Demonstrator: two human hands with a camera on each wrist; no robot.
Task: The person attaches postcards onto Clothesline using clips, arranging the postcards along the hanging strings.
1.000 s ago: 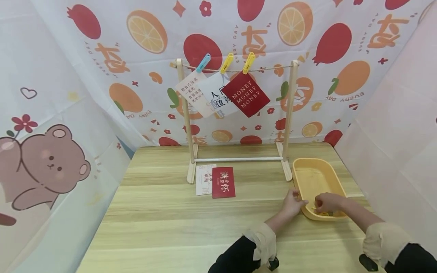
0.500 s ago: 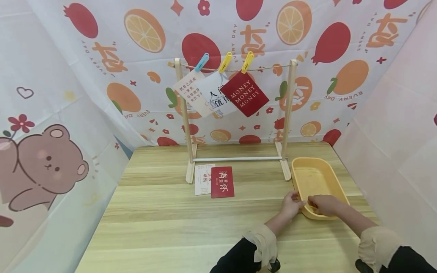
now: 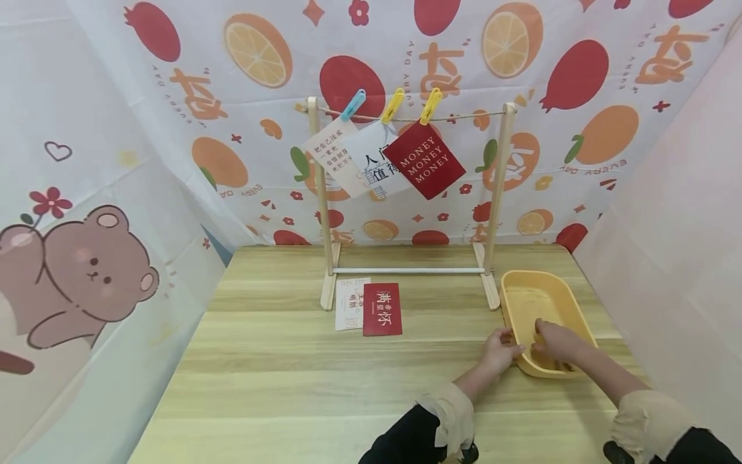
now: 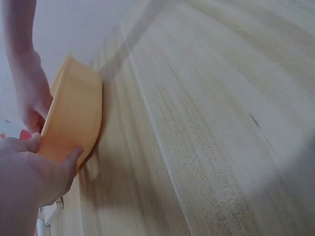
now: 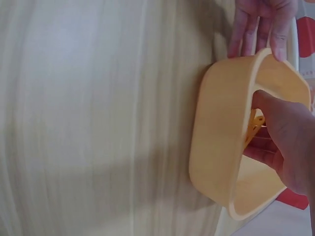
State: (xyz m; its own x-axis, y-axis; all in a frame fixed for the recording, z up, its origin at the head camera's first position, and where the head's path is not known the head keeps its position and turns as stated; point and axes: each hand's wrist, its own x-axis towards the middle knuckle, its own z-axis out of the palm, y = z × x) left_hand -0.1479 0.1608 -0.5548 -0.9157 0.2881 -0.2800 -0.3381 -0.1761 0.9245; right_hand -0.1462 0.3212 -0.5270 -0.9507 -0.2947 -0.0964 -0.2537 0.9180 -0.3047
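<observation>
Right hand [image 3: 561, 341] grasping yellow clip [image 5: 253, 129] inside yellow tray [image 3: 539, 299]

The right hand's thumb and fingers pinch the clip within the tray's walls. The left hand [image 3: 500, 351] grips the tray's near-left wall, thumb at the rim, fingers outside. To the left hand's left, a red table card [image 3: 382, 319], overlapping a white table card [image 3: 349, 312], bears large characters "满怀". Ahead, above and left of the left hand, a hanging red card [image 3: 426, 161] reads "MONEY MONEY MONEY", partly covering a hanging white card [image 3: 371, 177] showing "人" and "值". The backdrop [image 3: 377, 38] beyond both hands carries "EVERY DAY".
</observation>
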